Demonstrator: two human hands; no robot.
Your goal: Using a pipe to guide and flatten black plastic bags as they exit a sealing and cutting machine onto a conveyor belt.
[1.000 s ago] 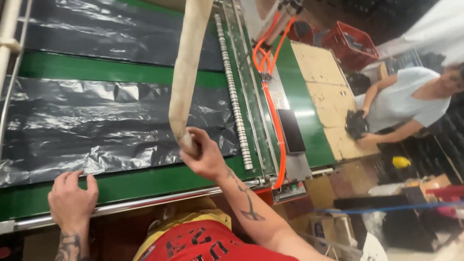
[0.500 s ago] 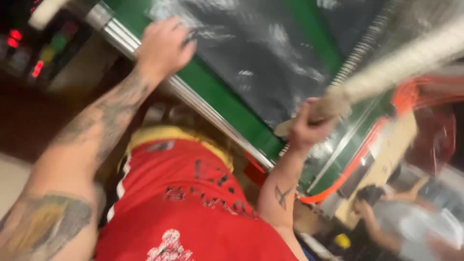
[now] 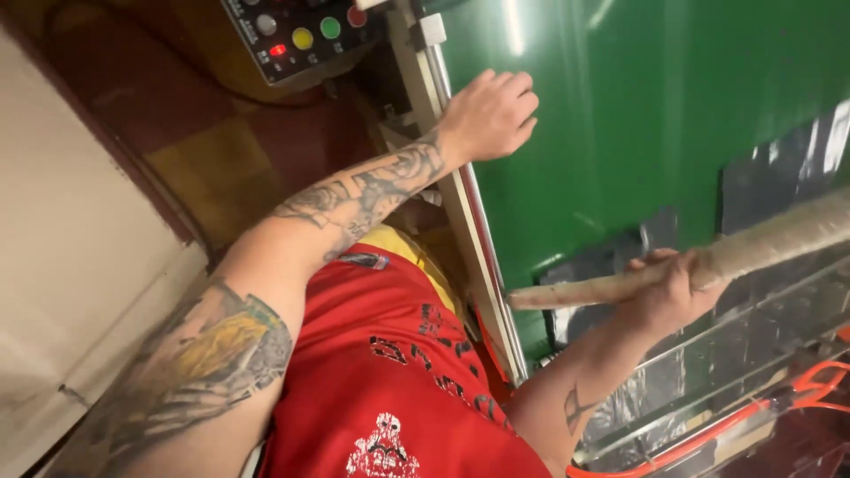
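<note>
The right hand (image 3: 668,296) is gripping a long pale cardboard tube (image 3: 708,261), its fingers closed around the shaft not far from the near end, and the tube is angling up and away over the green tabletop (image 3: 620,133) toward the right edge of view. The left hand (image 3: 491,115) is resting on the green surface just past the metal edge rail (image 3: 469,230), fingers loosely curled and holding nothing. Black plastic sheeting (image 3: 779,177) is lying on the tabletop under the tube, and a control panel with coloured buttons (image 3: 301,35) is sitting beyond the left arm. Because the tube is being held near one end only, most of its length is hanging out unsupported — it could dip or swing and snag the sheeting, or twist out of the grip. An orange hose (image 3: 708,438) is running along the lower edge — another thing the tube could catch on.
</note>
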